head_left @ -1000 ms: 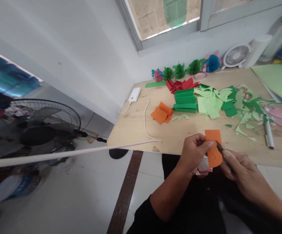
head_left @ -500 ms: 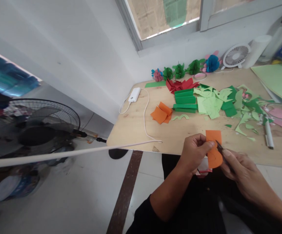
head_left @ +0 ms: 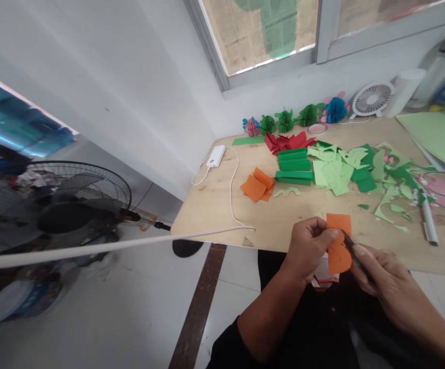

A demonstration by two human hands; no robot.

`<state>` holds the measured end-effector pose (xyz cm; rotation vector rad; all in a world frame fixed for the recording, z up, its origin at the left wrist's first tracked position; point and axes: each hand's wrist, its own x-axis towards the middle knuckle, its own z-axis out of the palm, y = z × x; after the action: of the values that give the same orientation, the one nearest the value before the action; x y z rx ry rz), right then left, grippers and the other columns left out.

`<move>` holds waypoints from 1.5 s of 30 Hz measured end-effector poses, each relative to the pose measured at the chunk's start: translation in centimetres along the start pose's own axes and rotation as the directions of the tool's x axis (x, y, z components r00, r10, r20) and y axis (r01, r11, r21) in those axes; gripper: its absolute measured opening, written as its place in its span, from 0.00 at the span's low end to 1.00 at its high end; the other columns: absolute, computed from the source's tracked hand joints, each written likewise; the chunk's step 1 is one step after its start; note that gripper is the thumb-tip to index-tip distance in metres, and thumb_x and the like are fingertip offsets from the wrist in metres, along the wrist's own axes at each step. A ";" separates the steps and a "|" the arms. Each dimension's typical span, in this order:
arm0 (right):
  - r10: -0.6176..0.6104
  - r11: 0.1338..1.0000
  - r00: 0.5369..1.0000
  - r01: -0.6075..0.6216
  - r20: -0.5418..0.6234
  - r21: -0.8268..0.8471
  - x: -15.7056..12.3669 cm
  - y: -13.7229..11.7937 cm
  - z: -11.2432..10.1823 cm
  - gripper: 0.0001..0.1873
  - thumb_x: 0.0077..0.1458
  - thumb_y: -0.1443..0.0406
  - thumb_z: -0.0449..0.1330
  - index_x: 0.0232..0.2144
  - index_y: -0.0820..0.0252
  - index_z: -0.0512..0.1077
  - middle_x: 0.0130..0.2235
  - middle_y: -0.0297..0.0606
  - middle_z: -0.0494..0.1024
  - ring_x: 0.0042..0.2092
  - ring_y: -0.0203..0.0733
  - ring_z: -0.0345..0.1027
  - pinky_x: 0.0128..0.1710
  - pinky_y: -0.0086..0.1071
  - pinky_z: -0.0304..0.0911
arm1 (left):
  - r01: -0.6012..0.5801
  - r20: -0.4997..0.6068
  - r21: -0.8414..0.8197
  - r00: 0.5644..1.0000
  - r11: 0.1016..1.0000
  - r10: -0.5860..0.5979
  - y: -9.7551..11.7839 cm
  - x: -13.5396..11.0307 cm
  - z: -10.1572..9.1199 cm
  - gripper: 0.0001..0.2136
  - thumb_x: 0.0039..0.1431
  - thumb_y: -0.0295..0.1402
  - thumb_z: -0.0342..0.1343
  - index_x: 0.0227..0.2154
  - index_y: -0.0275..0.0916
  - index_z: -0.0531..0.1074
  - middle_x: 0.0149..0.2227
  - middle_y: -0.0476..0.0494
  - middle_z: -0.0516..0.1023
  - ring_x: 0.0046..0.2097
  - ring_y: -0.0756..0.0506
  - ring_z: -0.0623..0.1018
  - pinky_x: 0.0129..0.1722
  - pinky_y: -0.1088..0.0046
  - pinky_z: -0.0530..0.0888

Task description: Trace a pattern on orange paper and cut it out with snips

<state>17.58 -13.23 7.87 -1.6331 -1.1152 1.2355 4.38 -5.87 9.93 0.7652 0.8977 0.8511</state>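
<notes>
My left hand (head_left: 310, 247) pinches a piece of orange paper (head_left: 338, 260) at its left side, over the table's front edge. The lower part of the paper has a rounded outline with a faint curved line drawn on it. Closed round a pair of dark scissors (head_left: 356, 256), my right hand (head_left: 380, 271) holds their blades against the paper's right edge, at a notch between its upper and lower parts. The scissors' handles are mostly hidden by my fingers. More orange paper pieces (head_left: 258, 185) lie on the table to the left.
Green folded paper (head_left: 295, 160), red folded paper (head_left: 289, 142) and light green scraps (head_left: 334, 171) cover the table's middle. A marker (head_left: 430, 223) lies at right. Paper figures (head_left: 285, 121) and a small fan (head_left: 372, 99) line the wall. A white cable (head_left: 130, 241) stretches left from the table.
The whole view has tilted slightly, so everything sits a little lower in the picture. My hands keep their hold on the orange paper and scissors, and the blades look more closed.
</notes>
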 end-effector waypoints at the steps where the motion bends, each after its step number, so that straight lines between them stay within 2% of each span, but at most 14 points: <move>1: -0.003 1.000 1.000 0.003 -0.003 0.006 0.0 -0.1 0.0 0.36 0.57 0.35 0.50 0.15 0.55 0.57 0.18 0.31 0.55 0.21 0.32 0.47 0.20 0.31 0.49 | 0.004 0.005 0.003 1.000 1.000 -0.004 0.0 0.0 0.0 0.17 0.41 0.43 0.70 0.21 0.37 0.69 0.22 0.51 0.71 0.25 0.53 0.67 0.29 0.75 0.64; 9: 0.009 0.999 1.000 -0.010 0.003 0.038 0.1 0.2 0.1 0.35 0.57 0.35 0.51 0.16 0.55 0.56 0.18 0.31 0.56 0.22 0.32 0.47 0.20 0.31 0.50 | -0.012 0.022 0.039 1.000 0.999 0.012 0.3 0.0 0.1 0.15 0.43 0.41 0.68 0.21 0.37 0.71 0.22 0.51 0.71 0.26 0.53 0.67 0.30 0.75 0.64; 16: 0.018 0.999 1.000 -0.018 0.008 0.051 0.2 0.8 0.3 0.35 0.58 0.35 0.51 0.16 0.55 0.55 0.18 0.30 0.55 0.21 0.31 0.45 0.20 0.31 0.46 | -0.001 0.007 0.025 1.000 1.000 0.001 0.1 0.0 0.0 0.17 0.42 0.42 0.70 0.21 0.37 0.70 0.22 0.50 0.72 0.26 0.53 0.68 0.31 0.74 0.64; 21: 0.031 0.997 0.999 -0.033 0.032 0.069 0.2 0.9 0.3 0.35 0.58 0.36 0.50 0.16 0.55 0.57 0.18 0.30 0.56 0.21 0.32 0.46 0.20 0.31 0.48 | -0.003 -0.003 -0.005 1.000 1.000 0.002 0.0 -0.2 0.0 0.15 0.42 0.41 0.69 0.21 0.37 0.69 0.23 0.49 0.75 0.26 0.52 0.70 0.32 0.74 0.66; 28: 0.023 0.997 1.000 -0.022 -0.012 0.077 0.2 0.5 0.5 0.34 0.57 0.36 0.52 0.16 0.55 0.58 0.18 0.31 0.57 0.22 0.32 0.48 0.20 0.30 0.50 | 0.005 -0.024 0.003 1.000 1.000 -0.005 0.0 -0.3 0.3 0.16 0.41 0.41 0.70 0.21 0.36 0.70 0.22 0.51 0.72 0.25 0.54 0.67 0.29 0.76 0.64; 40: 0.030 0.996 1.000 -0.030 -0.002 0.083 0.1 0.4 0.4 0.35 0.57 0.35 0.51 0.15 0.55 0.57 0.17 0.31 0.55 0.21 0.32 0.46 0.20 0.30 0.49 | 0.001 -0.024 0.007 1.000 1.000 -0.001 -0.1 -0.7 0.5 0.14 0.42 0.39 0.67 0.20 0.37 0.69 0.21 0.52 0.72 0.25 0.54 0.67 0.30 0.76 0.64; 45: 0.022 0.997 1.000 -0.023 0.020 0.074 0.1 0.9 0.3 0.35 0.58 0.36 0.51 0.16 0.55 0.58 0.18 0.31 0.56 0.21 0.32 0.47 0.20 0.30 0.50 | 0.008 -0.025 -0.015 1.000 1.000 -0.008 -0.2 -0.5 0.3 0.14 0.43 0.40 0.68 0.22 0.37 0.70 0.23 0.51 0.74 0.26 0.52 0.70 0.31 0.74 0.66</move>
<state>17.44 -13.35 6.88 -1.5850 -1.0524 1.2942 4.56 -6.49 10.06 0.7394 0.9152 0.8608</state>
